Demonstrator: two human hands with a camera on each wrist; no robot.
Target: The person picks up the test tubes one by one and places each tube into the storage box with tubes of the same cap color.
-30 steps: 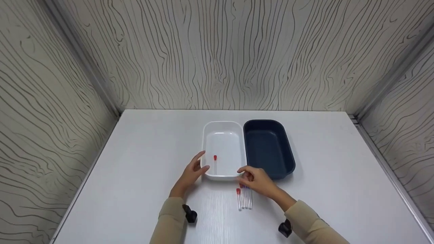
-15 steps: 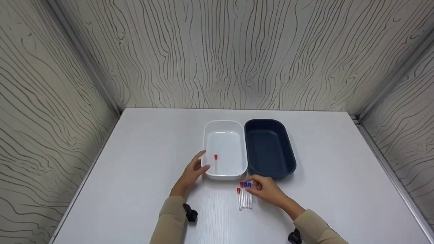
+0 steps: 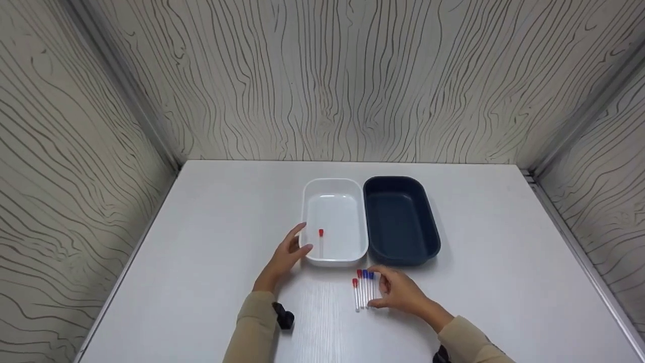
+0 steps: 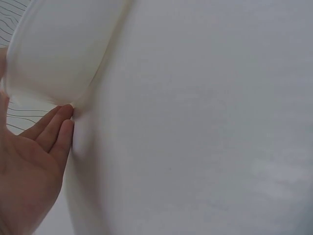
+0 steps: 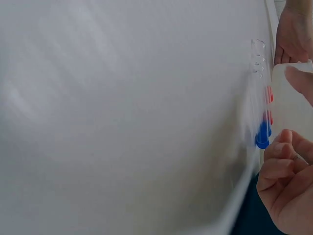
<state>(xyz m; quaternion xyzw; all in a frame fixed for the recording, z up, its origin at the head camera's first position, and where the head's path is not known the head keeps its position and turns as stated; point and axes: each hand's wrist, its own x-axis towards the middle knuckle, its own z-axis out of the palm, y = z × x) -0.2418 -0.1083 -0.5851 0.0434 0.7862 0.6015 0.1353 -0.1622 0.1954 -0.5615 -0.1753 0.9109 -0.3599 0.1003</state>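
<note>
My left hand (image 3: 283, 259) holds the near left side of the white tray (image 3: 335, 262), thumb over the rim. Outstretched fingers (image 4: 61, 134) touch the tray's outer wall in the left wrist view. A red-capped tube (image 3: 321, 242) lies in that tray. In front of it, clear tubes lie side by side on the table: red-capped tubes (image 3: 356, 292) on the left, blue-capped tubes (image 3: 366, 287) on the right. My right hand (image 3: 400, 292) spreads thumb and index finger about the rightmost blue-capped tube; whether they touch it I cannot tell. The blue caps (image 5: 262, 137) show close to the fingertips.
The dark blue tray (image 3: 400, 257) stands against the white one's right side, beyond my right hand. Both are on a white table (image 3: 227, 227), which wood-patterned panels (image 3: 322, 91) enclose at the back and sides.
My right hand has drawn back from the white tray's near right corner to the right side of the tubes, and its thumb and index finger have spread apart. The left hand stays put.
</note>
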